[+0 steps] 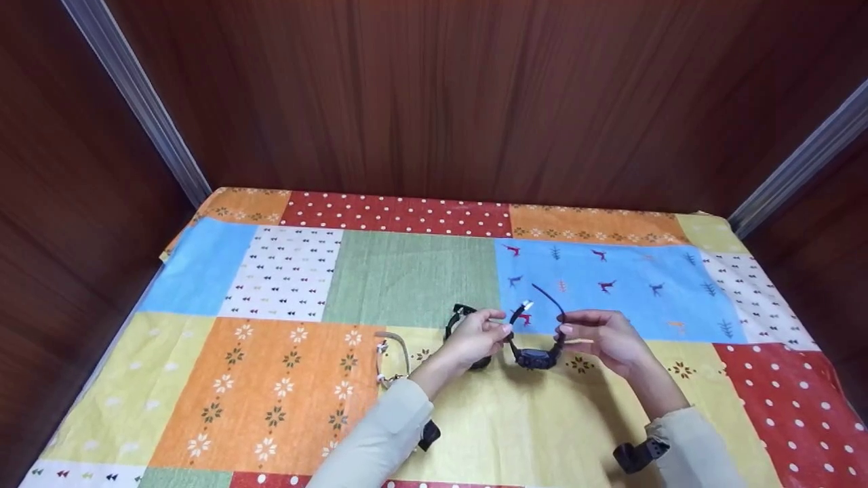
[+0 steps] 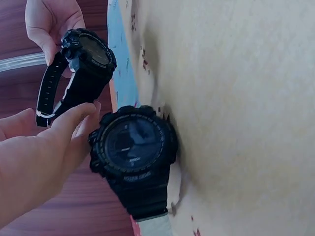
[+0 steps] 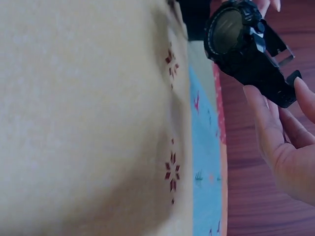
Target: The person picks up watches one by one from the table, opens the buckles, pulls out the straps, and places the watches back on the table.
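Observation:
Between both hands a black sports watch [image 1: 536,358] is held face down the front, its two strap ends standing up and apart. My left hand [image 1: 477,339] pinches the strap half that carries the silver buckle [image 1: 527,306]. With thumb and fingers, my right hand [image 1: 607,337] grips the other, longer strap half. The right wrist view shows the round dial [image 3: 227,32] and the right fingers [image 3: 266,118] on the strap. A second black sports watch [image 2: 135,145] stands on the cloth beside my left hand, partly hidden by it in the head view.
Left of the left forearm lies a thin-banded watch or bracelet [image 1: 407,352]. A patchwork-print cloth [image 1: 271,393] covers the table. Brown wood-grain panels [image 1: 434,102] rise behind it and at both sides.

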{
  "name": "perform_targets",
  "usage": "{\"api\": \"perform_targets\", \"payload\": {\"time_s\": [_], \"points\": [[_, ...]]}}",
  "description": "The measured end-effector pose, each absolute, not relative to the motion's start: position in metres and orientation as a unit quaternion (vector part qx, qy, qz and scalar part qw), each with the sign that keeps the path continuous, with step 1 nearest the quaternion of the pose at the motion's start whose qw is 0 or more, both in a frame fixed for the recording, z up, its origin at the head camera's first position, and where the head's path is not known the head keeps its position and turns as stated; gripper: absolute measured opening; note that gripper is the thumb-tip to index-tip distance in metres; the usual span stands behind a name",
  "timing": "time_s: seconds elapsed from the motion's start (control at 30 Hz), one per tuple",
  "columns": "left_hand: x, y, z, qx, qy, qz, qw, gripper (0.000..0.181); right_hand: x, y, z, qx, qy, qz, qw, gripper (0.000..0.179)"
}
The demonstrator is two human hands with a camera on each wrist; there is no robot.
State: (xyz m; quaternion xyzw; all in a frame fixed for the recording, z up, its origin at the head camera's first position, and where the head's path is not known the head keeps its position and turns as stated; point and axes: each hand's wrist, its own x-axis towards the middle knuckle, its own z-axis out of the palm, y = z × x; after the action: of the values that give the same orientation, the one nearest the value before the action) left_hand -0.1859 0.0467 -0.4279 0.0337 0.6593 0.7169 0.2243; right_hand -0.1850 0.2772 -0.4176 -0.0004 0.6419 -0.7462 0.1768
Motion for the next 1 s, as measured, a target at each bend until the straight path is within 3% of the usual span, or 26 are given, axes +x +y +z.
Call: {"api": "perform_targets", "payload": {"time_s": [0.37,0.63,1.0], "points": [[-0.190,0.063,-0.433,-0.039,0.593,0.754,0.281,0.028,-0.191,0.289,-0.428,0.033,0.631,-0.745,0.215,0.018],[-0.192,0.074,-0.433,-0.063,0.582,0.757,0.290,0.036,-0.194,0.295,-0.432,0.051,0.654,-0.722,0.221,0.028],[-0.193,0.072,-0.431,-0.059,0.568,0.765,0.297,0.027,-0.197,0.298,-0.436,0.052,0.652,-0.723,0.221,0.042]]}}
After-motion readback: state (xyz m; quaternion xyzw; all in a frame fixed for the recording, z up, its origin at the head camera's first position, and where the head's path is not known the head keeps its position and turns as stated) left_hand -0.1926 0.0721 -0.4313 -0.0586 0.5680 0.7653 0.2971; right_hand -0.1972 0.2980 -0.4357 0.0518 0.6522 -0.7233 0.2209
